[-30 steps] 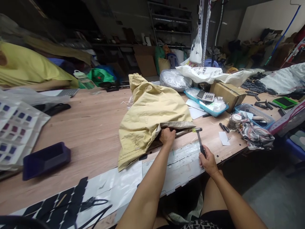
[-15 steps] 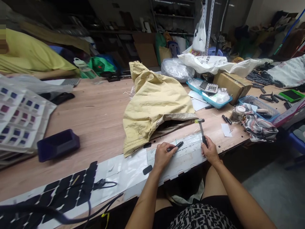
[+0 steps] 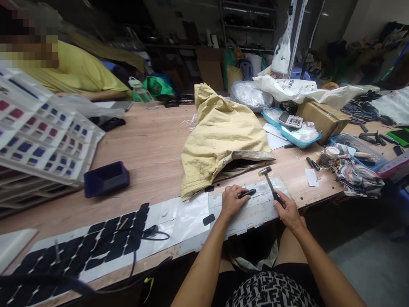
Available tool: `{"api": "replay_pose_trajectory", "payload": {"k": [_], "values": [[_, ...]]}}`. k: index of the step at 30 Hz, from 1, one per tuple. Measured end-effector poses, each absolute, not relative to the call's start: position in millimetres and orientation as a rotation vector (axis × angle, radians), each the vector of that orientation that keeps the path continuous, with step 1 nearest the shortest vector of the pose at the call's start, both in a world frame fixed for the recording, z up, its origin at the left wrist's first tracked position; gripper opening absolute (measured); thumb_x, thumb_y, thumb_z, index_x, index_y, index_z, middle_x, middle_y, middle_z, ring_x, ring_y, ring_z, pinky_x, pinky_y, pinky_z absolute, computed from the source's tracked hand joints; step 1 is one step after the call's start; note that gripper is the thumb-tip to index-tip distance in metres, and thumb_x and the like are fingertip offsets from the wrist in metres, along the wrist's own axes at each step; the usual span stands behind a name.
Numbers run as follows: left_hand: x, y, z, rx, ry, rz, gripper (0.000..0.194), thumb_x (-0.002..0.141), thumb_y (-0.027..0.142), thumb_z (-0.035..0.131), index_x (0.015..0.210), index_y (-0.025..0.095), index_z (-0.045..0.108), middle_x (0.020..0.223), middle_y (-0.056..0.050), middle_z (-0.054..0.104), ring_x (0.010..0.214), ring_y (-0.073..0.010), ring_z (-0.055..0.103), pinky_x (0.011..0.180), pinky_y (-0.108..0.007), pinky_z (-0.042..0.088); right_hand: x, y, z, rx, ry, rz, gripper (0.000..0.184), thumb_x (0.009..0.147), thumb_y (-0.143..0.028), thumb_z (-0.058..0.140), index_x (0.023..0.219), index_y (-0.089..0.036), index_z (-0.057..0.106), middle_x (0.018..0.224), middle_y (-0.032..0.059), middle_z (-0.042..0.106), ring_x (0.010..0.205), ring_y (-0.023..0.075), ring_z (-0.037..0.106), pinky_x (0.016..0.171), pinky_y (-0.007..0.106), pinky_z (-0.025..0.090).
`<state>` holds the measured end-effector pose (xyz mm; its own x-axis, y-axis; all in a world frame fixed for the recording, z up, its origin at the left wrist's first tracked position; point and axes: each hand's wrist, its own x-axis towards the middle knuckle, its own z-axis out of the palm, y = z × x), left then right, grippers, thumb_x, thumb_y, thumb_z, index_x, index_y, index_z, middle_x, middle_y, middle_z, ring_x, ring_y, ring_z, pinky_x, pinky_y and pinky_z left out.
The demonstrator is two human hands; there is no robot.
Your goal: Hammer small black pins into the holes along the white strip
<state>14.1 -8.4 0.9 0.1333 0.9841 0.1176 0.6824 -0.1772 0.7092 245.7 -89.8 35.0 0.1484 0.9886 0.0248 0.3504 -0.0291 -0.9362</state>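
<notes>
My left hand (image 3: 232, 201) is closed around a short black cylindrical piece (image 3: 247, 193), pressing it down on a pale, clear-topped work surface (image 3: 265, 204) at the table's front edge. My right hand (image 3: 288, 209) grips the dark handle of a small hammer (image 3: 270, 182). The hammer's head, with a yellowish face on one end, is raised to the right of the black piece and apart from it. A yellow cloth sack (image 3: 225, 128) lies just beyond my hands, its dark mouth toward me.
A purple tray (image 3: 107, 181) and a white plastic crate (image 3: 47, 136) stand to the left. Black pads (image 3: 111, 238) and cables lie at front left. Blue baskets (image 3: 302, 138), a calculator (image 3: 290, 120) and a cardboard box (image 3: 322, 117) are at right. A person in yellow sits across.
The view has shifted left, so the table's things appear further right. The hammer's head has tilted leftward relative to my right hand. My left hand keeps hold of the black piece.
</notes>
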Motion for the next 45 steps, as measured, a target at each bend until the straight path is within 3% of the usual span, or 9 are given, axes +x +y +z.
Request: {"api": "replay_pose_trajectory", "payload": {"k": [3,13,20,26,30,35,37,40,45], "values": [[15.0,-7.9,1.4,1.889,1.593,0.817,0.017,0.077,0.034,0.074,0.094,0.03,0.076,0.098,-0.001,0.069,0.101,-0.0241,0.053,0.093,-0.04,0.039,238.4,-107.3,42.3,-1.523,-1.629,0.759,0.041,0.088,-0.028,0.057,0.128,-0.023,0.067,0.125,0.0071,0.068,0.118,0.0261,0.063,0.105,0.043,0.049],[16.7,-6.3,2.6,1.846,1.616,0.827,0.012,0.073,0.034,0.077,0.084,0.029,0.074,0.094,0.0,0.069,0.1,-0.0244,0.053,0.092,-0.04,0.039,222.0,-126.0,47.8,-1.651,-1.967,0.41,0.049,0.09,-0.018,0.048,0.136,-0.028,0.061,0.1,0.0064,0.071,0.09,0.0222,0.069,0.082,0.031,0.057],[18.0,-7.0,4.0,1.845,1.611,0.843,0.014,0.072,0.03,0.078,0.086,0.03,0.076,0.093,0.0,0.069,0.099,-0.0241,0.054,0.092,-0.04,0.039,229.8,-122.4,52.5,-1.641,-1.829,0.464,0.046,0.092,-0.022,0.048,0.136,-0.026,0.061,0.112,0.0068,0.07,0.104,0.0238,0.068,0.096,0.036,0.054],[17.5,-6.5,2.8,1.851,1.618,0.823,0.015,0.073,0.033,0.077,0.088,0.03,0.076,0.095,0.0,0.07,0.099,-0.0241,0.054,0.091,-0.04,0.039,235.9,-120.3,46.7,-1.666,-1.851,0.509,0.045,0.087,-0.021,0.051,0.13,-0.028,0.065,0.112,0.0056,0.072,0.104,0.0245,0.068,0.094,0.037,0.055],[17.7,-6.6,3.4,1.887,1.615,0.798,0.015,0.074,0.033,0.075,0.089,0.029,0.076,0.096,-0.001,0.07,0.1,-0.0249,0.054,0.092,-0.041,0.039,243.4,-99.4,45.7,-1.698,-1.651,0.53,0.042,0.085,-0.03,0.056,0.125,-0.021,0.067,0.12,0.0095,0.07,0.109,0.0271,0.066,0.099,0.041,0.052],[15.0,-8.5,1.2,1.938,1.59,0.792,0.018,0.08,0.039,0.07,0.094,0.029,0.075,0.098,-0.001,0.07,0.101,-0.0247,0.054,0.093,-0.04,0.038,262.6,-60.0,42.9,-1.64,-1.381,0.759,0.039,0.079,-0.039,0.063,0.11,-0.017,0.071,0.097,0.0079,0.074,0.09,0.0242,0.067,0.083,0.035,0.056],[12.8,-8.8,-0.8,1.954,1.544,0.802,0.02,0.084,0.042,0.067,0.098,0.029,0.075,0.099,-0.001,0.07,0.1,-0.0239,0.054,0.093,-0.039,0.038,270.6,-49.6,38.3,-1.618,-1.334,0.841,0.038,0.077,-0.042,0.064,0.104,-0.016,0.071,0.081,0.0053,0.071,0.074,0.0203,0.065,0.068,0.03,0.055],[9.6,-7.2,-2.2,1.949,1.5,0.849,0.022,0.089,0.042,0.061,0.099,0.027,0.074,0.099,-0.001,0.071,0.098,-0.023,0.055,0.092,-0.039,0.039,278.4,-42.6,31.2,-1.589,-1.3,0.97,0.038,0.077,-0.046,0.062,0.099,-0.015,0.069,0.061,-0.0012,0.061,0.049,0.0135,0.054,0.045,0.024,0.046],[9.9,-18.4,11.2,1.952,1.429,0.974,0.02,0.09,0.039,0.06,0.092,0.024,0.072,0.091,-0.003,0.07,0.091,-0.0217,0.056,0.088,-0.039,0.041,281.3,-42.7,26.8,-1.528,-1.238,1.068,0.036,0.076,-0.047,0.064,0.093,-0.016,0.066,0.059,-0.0048,0.055,0.043,0.0092,0.048,0.04,0.021,0.041]]}}
